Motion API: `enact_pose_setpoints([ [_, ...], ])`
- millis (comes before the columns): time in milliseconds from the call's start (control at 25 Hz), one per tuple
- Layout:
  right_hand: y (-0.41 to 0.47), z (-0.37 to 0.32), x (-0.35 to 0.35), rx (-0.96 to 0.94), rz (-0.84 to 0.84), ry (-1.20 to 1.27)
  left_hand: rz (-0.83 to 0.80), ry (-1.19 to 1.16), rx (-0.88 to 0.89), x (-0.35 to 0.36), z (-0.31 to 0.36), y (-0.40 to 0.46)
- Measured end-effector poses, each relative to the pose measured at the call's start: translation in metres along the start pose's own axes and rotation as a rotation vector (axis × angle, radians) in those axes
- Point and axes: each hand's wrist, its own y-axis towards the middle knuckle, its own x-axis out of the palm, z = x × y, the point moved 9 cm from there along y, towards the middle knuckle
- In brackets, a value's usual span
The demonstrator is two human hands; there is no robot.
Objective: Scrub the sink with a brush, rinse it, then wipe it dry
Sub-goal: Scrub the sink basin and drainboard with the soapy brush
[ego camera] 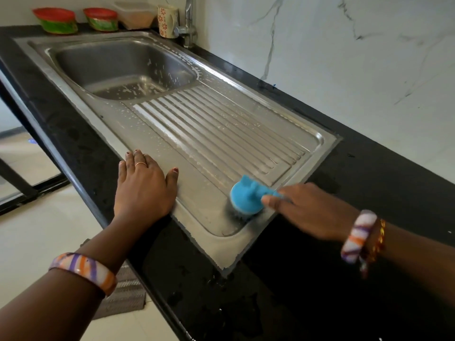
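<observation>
The right hand (305, 210) grips the blue brush (247, 196), bristles down on the sink's (221, 134) near right drainboard corner. The left hand (144, 185) rests flat, fingers straight, on the near rim.

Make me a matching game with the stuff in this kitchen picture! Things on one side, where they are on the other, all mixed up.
Things:
1. blue brush
2. left hand
3. flowery mug
4. two red-lidded bowls

Places:
A. beside the tap, behind the basin
B. on the black counter at the far left corner
C. flat on the near rim of the sink
D. held by the right hand, at the near corner of the ribbed draining board

Right pairs: 1-D, 2-C, 3-A, 4-B
</observation>
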Motion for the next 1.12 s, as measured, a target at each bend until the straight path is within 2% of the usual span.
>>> enact_pose_setpoints([
  [40, 0.009, 0.02, -0.016, 0.058, 0.07, -0.031, -0.003, 0.004, -0.003, 0.0, 0.0, 0.0],
  [160, 0.032, 0.123, -0.096, 0.412, 0.411, -0.129, -0.012, 0.022, -0.014, 0.0, 0.001, 0.0],
  [240, 0.028, 0.178, -0.126, 0.618, 0.508, -0.056, -0.004, 0.026, -0.012, 0.0, 0.0, 0.001],
  [280, 0.027, 0.187, -0.132, 0.654, 0.527, -0.001, -0.001, 0.026, -0.009, 0.0, 0.001, 0.001],
  [360, 0.032, 0.177, -0.125, 0.615, 0.495, 0.0, -0.001, 0.023, -0.005, 0.0, 0.0, 0.002],
  [480, 0.045, 0.132, -0.08, 0.412, 0.328, -0.108, -0.007, 0.019, -0.01, 0.002, 0.0, 0.002],
  [560, 0.05, 0.112, -0.07, 0.335, 0.292, -0.139, -0.013, 0.035, -0.013, 0.002, 0.001, 0.002],
  [720, 0.062, 0.149, -0.12, 0.558, 0.543, -0.007, -0.012, 0.023, -0.017, 0.003, -0.001, 0.003],
  [760, 0.064, 0.148, -0.118, 0.571, 0.558, 0.017, -0.007, 0.025, -0.014, 0.002, -0.001, 0.003],
  [960, 0.062, 0.121, -0.073, 0.409, 0.342, -0.127, -0.009, 0.029, -0.014, 0.003, -0.002, 0.004],
  [1040, 0.054, 0.135, -0.101, 0.494, 0.469, -0.149, -0.018, 0.026, -0.008, 0.003, 0.0, 0.003],
  [1120, 0.051, 0.156, -0.118, 0.615, 0.517, -0.035, -0.012, 0.022, -0.011, 0.002, -0.001, 0.002],
])
